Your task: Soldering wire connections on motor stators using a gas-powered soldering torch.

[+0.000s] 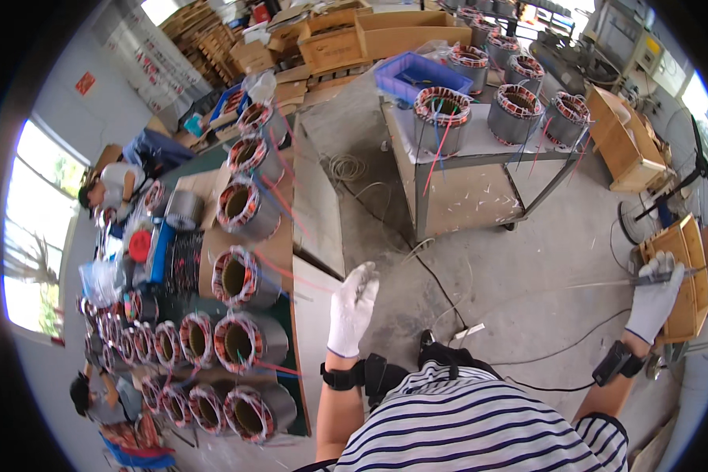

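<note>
My left hand [352,311], in a white glove, is raised beside the edge of the workbench with its fingers loosely stretched and nothing in them. Out to the right, my right hand [654,299], gloved too, is closed round a long thin grey strip [594,284]. The strip runs sideways out of the fist, and its left end blurs against the floor. Beneath that hand stands a wooden crate [687,256]. Nearest to my left hand on the bench are motor stators [248,277], grey cylinders with copper windings and white lacing.
A wheeled metal cart [468,169] ahead carries several more stators [516,114] and a blue plastic bin [423,77]. Black cable [440,287] and a white power strip [469,331] lie on the floor. A standing fan [696,169] is at right. Two people sit along the bench's far left side.
</note>
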`<action>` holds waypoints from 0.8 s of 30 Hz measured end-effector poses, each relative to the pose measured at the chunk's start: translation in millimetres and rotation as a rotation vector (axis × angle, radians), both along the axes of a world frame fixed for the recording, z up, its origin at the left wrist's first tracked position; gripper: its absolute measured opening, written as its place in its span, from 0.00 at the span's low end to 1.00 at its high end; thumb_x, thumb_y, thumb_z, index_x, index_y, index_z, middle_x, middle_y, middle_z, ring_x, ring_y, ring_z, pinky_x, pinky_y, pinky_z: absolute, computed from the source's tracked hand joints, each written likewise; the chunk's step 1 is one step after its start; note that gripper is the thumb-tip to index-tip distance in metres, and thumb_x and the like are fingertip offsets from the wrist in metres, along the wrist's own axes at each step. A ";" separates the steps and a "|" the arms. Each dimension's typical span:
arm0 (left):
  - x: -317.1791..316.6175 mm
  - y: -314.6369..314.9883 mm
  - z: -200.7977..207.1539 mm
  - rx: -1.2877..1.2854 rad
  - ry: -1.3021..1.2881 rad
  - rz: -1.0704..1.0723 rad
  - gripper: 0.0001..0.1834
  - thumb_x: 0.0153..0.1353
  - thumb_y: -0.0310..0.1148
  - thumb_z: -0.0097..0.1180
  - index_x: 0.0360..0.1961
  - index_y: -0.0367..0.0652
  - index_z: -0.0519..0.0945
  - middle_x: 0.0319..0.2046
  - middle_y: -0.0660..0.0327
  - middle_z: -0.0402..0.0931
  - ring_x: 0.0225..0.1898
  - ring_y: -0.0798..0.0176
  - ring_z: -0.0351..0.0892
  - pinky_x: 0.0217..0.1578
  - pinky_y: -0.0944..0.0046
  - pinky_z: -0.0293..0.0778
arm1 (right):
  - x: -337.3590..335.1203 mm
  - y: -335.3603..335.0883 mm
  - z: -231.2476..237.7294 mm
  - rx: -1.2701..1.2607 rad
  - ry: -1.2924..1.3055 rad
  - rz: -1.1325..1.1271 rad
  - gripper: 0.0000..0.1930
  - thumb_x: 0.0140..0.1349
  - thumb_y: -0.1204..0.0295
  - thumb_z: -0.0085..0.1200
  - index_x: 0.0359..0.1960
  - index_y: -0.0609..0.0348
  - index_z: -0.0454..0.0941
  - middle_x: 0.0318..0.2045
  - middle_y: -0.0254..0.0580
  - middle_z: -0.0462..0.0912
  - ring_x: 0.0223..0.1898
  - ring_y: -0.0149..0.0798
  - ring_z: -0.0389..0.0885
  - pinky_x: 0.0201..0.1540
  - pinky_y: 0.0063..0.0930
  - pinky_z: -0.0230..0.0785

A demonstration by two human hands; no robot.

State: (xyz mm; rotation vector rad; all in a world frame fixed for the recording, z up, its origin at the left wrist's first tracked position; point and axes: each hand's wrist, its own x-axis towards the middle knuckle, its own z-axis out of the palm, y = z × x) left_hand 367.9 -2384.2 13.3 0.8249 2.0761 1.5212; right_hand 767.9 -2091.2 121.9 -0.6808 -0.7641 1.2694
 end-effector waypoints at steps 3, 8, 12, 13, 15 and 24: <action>-42.5 71.1 13.1 0.094 -0.021 -0.074 0.15 0.59 0.28 0.51 0.46 0.33 0.75 0.38 0.52 0.79 0.39 0.64 0.79 0.42 0.67 0.72 | 32.6 2.0 -1.1 -0.061 -0.001 -0.129 0.18 0.68 0.60 0.41 0.44 0.64 0.72 0.37 0.42 0.77 0.30 0.32 0.70 0.32 0.23 0.64; -140.0 201.9 20.1 0.081 0.267 -0.090 0.15 0.59 0.30 0.52 0.45 0.32 0.75 0.41 0.48 0.78 0.42 0.59 0.79 0.43 0.65 0.73 | 39.1 13.2 -10.8 -0.079 0.032 -0.245 0.18 0.68 0.62 0.39 0.45 0.65 0.72 0.38 0.42 0.77 0.30 0.30 0.69 0.32 0.22 0.63; -222.2 317.8 9.3 -0.044 0.447 -0.149 0.16 0.54 0.30 0.54 0.44 0.35 0.75 0.38 0.50 0.78 0.38 0.54 0.80 0.42 0.62 0.73 | 1.3 25.1 -7.0 -0.228 -0.055 -0.548 0.18 0.68 0.61 0.41 0.45 0.65 0.72 0.36 0.40 0.78 0.29 0.28 0.69 0.31 0.18 0.62; -244.4 343.4 5.0 -0.093 0.531 -0.182 0.18 0.53 0.30 0.54 0.46 0.37 0.75 0.41 0.50 0.77 0.38 0.55 0.80 0.42 0.62 0.73 | 33.4 33.2 -26.3 -0.139 -0.108 -0.364 0.17 0.67 0.61 0.42 0.44 0.65 0.72 0.33 0.38 0.77 0.29 0.27 0.68 0.29 0.18 0.61; -279.7 399.4 -17.1 -0.168 0.742 -0.221 0.23 0.50 0.31 0.55 0.50 0.41 0.73 0.50 0.51 0.71 0.38 0.55 0.79 0.45 0.59 0.71 | -22.3 53.3 -8.2 -0.208 -0.063 -0.664 0.16 0.66 0.63 0.45 0.42 0.66 0.73 0.26 0.34 0.71 0.24 0.25 0.62 0.24 0.17 0.56; -355.1 534.0 -51.4 -0.281 0.861 -0.469 0.15 0.46 0.34 0.54 0.37 0.44 0.79 0.41 0.55 0.74 0.40 0.51 0.76 0.43 0.59 0.71 | -4.6 70.9 -8.2 -0.195 -0.181 -0.459 0.16 0.66 0.65 0.45 0.45 0.67 0.73 0.42 0.45 0.80 0.34 0.31 0.76 0.37 0.20 0.72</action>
